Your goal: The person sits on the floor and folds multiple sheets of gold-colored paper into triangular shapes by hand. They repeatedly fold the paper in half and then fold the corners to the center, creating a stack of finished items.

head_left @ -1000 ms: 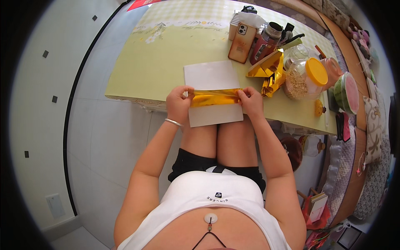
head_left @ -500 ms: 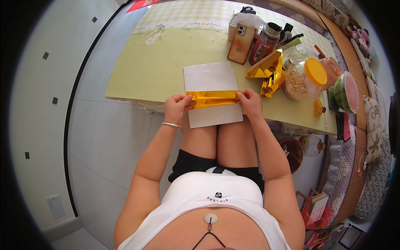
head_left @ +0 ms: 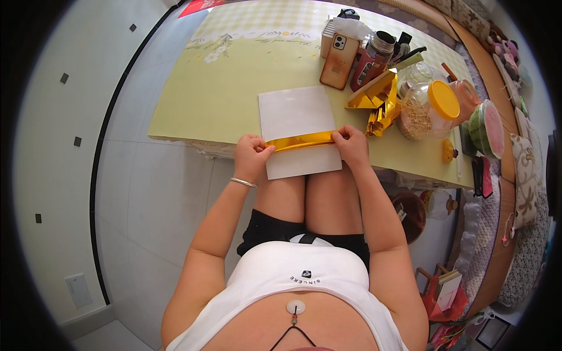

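A narrow folded strip of gold foil paper (head_left: 300, 141) stretches between my hands, over a white sheet (head_left: 295, 111) that overhangs the table's front edge above my thighs. My left hand (head_left: 253, 153) pinches the strip's left end, with a bracelet on that wrist. At the right end, my right hand (head_left: 351, 143) grips it between thumb and fingers. The strip slants slightly, its right end farther from me. Folded gold foil pieces (head_left: 381, 114) lie on the table just beyond my right hand.
Behind the foil pieces stand a phone (head_left: 339, 61), a dark red bottle (head_left: 372, 61) and a yellow-lidded jar (head_left: 430, 108). A watermelon-patterned container (head_left: 487, 130) sits near the right edge of the table (head_left: 205, 111). Below it is a brown bin (head_left: 411, 219).
The gold strip has become narrower and now slants. My left hand has shifted slightly right and toward me, while my right hand has stayed nearly in place.
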